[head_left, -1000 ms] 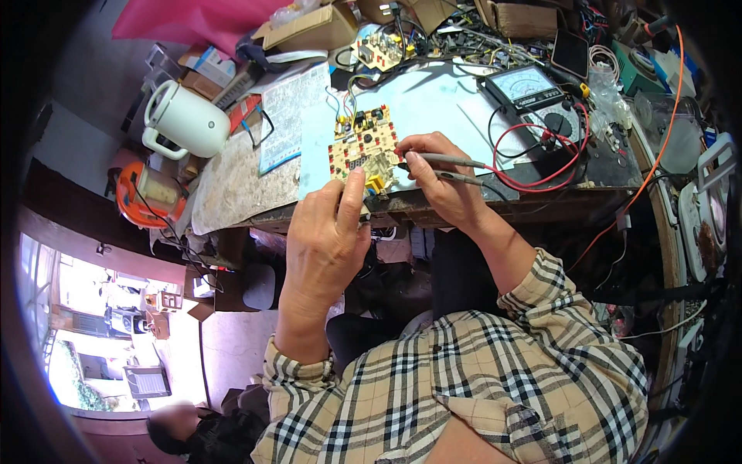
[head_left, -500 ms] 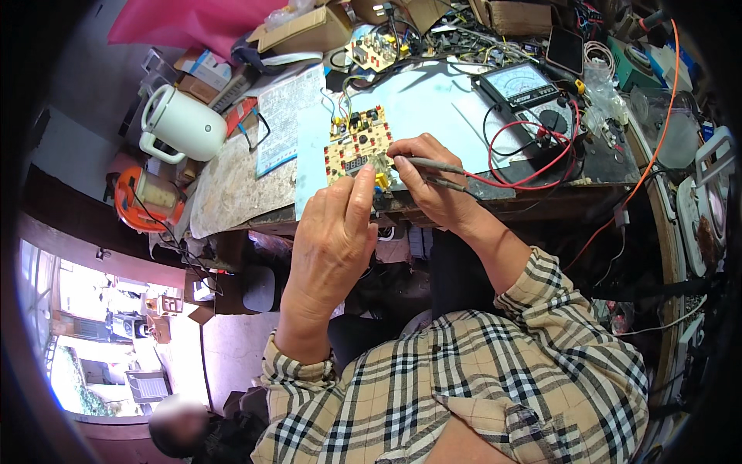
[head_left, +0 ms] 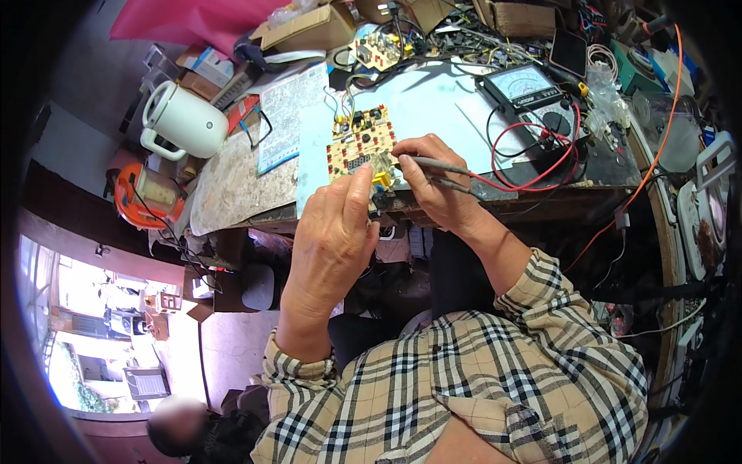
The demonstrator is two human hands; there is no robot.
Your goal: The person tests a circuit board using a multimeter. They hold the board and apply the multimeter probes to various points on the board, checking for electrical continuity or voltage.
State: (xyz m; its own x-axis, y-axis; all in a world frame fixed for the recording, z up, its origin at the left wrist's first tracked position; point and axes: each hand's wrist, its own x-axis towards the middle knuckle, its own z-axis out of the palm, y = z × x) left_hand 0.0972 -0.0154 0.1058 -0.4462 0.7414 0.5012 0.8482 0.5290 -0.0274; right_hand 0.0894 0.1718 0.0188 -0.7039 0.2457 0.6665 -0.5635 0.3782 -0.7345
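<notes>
A tan circuit board with a small digit display and many parts lies on a pale blue sheet at the bench's near edge. My left hand is at its near side, index finger stretched onto the board by the display and the other fingers curled; it grips the near edge. A yellow component sits beside that fingertip. From the right, my right hand pinches two grey test probes, tips pointing at the board's right side. Whether the tips touch a contact is hidden by my fingers.
An analog multimeter stands right, its red lead looping over the bench. Behind lie a second circuit board, tangled wires and cardboard boxes. A white kettle and a printed sheet are left. An orange cord hangs right.
</notes>
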